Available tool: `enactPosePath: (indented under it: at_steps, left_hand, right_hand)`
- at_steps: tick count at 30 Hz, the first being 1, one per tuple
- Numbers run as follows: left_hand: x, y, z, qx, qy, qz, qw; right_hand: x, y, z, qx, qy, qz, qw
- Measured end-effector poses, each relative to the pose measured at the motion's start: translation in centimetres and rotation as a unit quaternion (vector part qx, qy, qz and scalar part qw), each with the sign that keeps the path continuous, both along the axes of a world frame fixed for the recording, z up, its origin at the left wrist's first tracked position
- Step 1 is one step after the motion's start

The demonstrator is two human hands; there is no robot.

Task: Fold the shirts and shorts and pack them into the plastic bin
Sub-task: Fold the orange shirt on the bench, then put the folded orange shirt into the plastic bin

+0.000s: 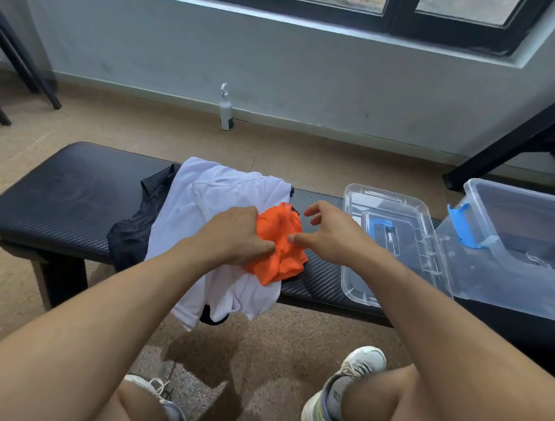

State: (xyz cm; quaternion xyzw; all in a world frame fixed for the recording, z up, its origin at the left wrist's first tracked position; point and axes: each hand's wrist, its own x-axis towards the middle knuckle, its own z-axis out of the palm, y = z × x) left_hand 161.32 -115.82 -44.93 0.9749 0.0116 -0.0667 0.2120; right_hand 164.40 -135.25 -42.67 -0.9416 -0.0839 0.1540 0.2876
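A crumpled orange garment (280, 252) lies on top of a white shirt (219, 207) spread over the black padded bench (64, 194). A black mesh garment (138, 226) shows from under the white shirt's left side. My left hand (234, 234) grips the orange garment at its left edge, fingers curled into the cloth. My right hand (326, 231) hovers at the orange garment's right side, thumb touching the cloth and fingers spread and lifted. The clear plastic bin (520, 227) with blue latches stands at the bench's right end.
The bin's clear lid (392, 247) lies flat on the bench between the clothes and the bin. A white pump bottle (226, 109) stands on the floor by the wall. My knees and shoes are below, and a black frame leg (508, 147) slants at the right.
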Motion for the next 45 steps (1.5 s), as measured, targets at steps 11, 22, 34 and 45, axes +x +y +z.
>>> enactPosePath:
  at_steps: [11,22,34,45]
  left_hand:
    - [-1.0,-2.1,0.9,-0.288,-0.081,0.113,0.947]
    - [-0.3,-3.6,1.3,-0.379,-0.112,0.08,0.915]
    - [1.1,-7.2,3.0,-0.365,-0.122,-0.11,0.916]
    - [2.4,-15.5,5.4,-0.471,-0.256,-0.091,0.839]
  right_hand:
    - [-0.5,1.3,0.7,0.433,0.214,-0.109,0.869]
    - [-0.4,-2.1,0.6,0.232,0.004,-0.011,0.973]
    - [-1.1,-6.9,1.7,0.21,-0.076,0.005,0.975]
    - [-5.4,-12.7,5.7,0.278,-0.199,-0.164,0.926]
